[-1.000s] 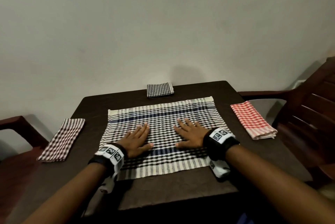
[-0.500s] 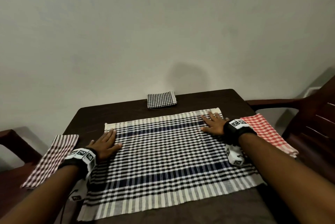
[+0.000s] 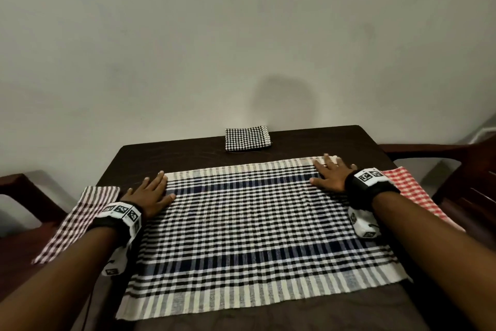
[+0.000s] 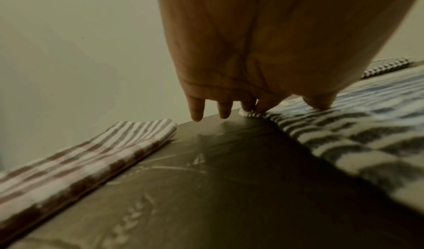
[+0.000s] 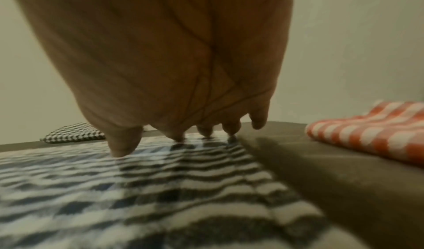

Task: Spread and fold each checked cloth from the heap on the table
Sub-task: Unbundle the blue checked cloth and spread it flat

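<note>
Nearest, the big cloth [image 3: 257,226] lies spread flat on the table [image 3: 166,153]. Farther up, the left hand [image 3: 150,195] and right hand [image 3: 331,173] press its far corners, fingers straight and slightly apart. Beside them lie the brown cloth [image 3: 77,220] and red cloth [image 3: 410,191]; farthest, the small cloth [image 3: 247,138].

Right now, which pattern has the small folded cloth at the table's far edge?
Small folded cloth: fine black-and-white check, clearest in the head view.

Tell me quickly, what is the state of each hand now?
Left hand: open, fingers straight, resting on the far left corner of the blue-black checked cloth.
Right hand: open, flat on its far right corner.
</note>
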